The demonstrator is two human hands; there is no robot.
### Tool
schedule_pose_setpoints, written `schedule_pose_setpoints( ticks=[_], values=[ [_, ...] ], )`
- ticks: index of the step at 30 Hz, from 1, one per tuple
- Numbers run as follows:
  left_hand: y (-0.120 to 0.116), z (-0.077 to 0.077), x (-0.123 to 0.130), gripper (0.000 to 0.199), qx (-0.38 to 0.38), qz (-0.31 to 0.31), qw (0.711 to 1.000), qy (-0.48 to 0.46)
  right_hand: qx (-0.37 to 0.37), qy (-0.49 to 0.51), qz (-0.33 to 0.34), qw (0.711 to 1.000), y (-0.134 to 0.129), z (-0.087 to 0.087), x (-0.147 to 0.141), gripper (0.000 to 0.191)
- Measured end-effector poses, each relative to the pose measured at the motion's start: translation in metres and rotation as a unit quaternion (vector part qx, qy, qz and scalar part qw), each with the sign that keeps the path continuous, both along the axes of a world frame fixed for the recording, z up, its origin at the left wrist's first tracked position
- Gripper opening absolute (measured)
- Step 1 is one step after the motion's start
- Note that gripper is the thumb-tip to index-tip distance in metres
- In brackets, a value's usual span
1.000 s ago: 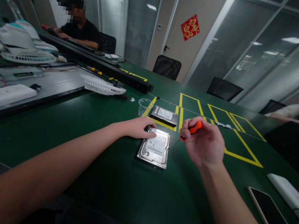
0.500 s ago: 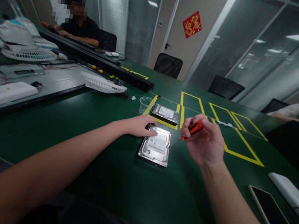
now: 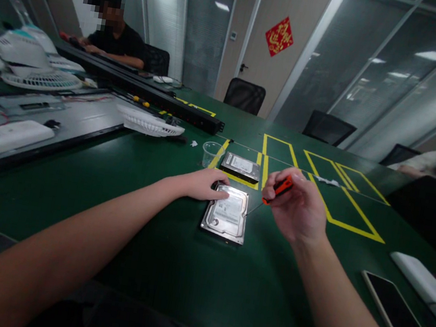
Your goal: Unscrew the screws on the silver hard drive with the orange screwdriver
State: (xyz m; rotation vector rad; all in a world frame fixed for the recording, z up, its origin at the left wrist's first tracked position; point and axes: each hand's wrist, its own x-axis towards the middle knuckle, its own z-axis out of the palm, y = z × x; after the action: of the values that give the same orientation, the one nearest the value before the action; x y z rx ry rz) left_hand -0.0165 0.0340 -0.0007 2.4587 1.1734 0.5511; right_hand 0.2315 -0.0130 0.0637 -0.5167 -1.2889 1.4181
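Note:
A silver hard drive (image 3: 227, 217) lies label up on the green table. My left hand (image 3: 207, 182) grips its far left corner, thumb on the top face and fingers around the far edge. In my right hand (image 3: 297, 205) is a screwdriver (image 3: 278, 190) with a red and black handle, the fingers wrapped round it. Its thin shaft slants down to the left, and the tip meets the drive's right edge. Just beyond lies a second hard drive (image 3: 241, 167), beside a clear plastic cup (image 3: 211, 154).
Yellow tape outlines (image 3: 356, 228) mark the table to the right. A phone (image 3: 396, 310) and a white power strip (image 3: 421, 287) lie at the near right. White fan parts (image 3: 148, 122) and a long black bar (image 3: 192, 114) occupy the left. A person (image 3: 113, 38) sits across the table.
The screwdriver handle has turned slightly in my right hand, which has barely shifted. My left hand and the hard drive stay in place.

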Motion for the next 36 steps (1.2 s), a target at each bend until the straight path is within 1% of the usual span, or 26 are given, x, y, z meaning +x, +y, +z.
schedule_pose_setpoints(
  ticks=[10,14,16,19,23,30,33,36],
  values=[
    [0.0023,-0.0035,-0.0005,0.044,0.012,-0.009,1.0,-0.003,-0.014,0.018,0.014,1.0,0.0008,-0.0016,0.0006,0.016],
    [0.0019,-0.0036,-0.0005,0.044,0.019,-0.01,1.0,-0.002,-0.014,0.017,-0.003,1.0,0.0031,-0.0016,-0.0002,0.031],
    [0.0016,-0.0033,-0.0005,0.044,0.016,-0.006,1.0,-0.001,-0.015,0.02,-0.007,1.0,0.0041,-0.0015,-0.0004,0.036],
    [0.0008,-0.0027,-0.0001,0.043,0.013,-0.001,1.0,0.0,-0.019,0.025,0.0,1.0,0.0045,-0.0019,-0.0006,0.034],
    [0.0003,-0.0026,0.0002,0.043,0.011,0.0,1.0,-0.002,-0.006,0.022,0.025,0.999,0.0023,-0.0022,-0.0014,0.03],
    [0.0017,-0.0037,-0.0008,0.043,0.016,-0.004,1.0,-0.003,0.004,0.019,0.021,1.0,0.0015,-0.0042,-0.0002,0.022],
    [0.0017,-0.0034,-0.0008,0.043,0.013,-0.003,1.0,-0.002,0.005,0.023,0.024,0.999,0.0022,-0.0055,0.0009,0.022],
    [0.0015,-0.0029,-0.0005,0.044,0.01,-0.003,1.0,-0.002,0.002,0.019,0.018,1.0,0.0028,-0.0058,0.0008,0.026]
  ],
)
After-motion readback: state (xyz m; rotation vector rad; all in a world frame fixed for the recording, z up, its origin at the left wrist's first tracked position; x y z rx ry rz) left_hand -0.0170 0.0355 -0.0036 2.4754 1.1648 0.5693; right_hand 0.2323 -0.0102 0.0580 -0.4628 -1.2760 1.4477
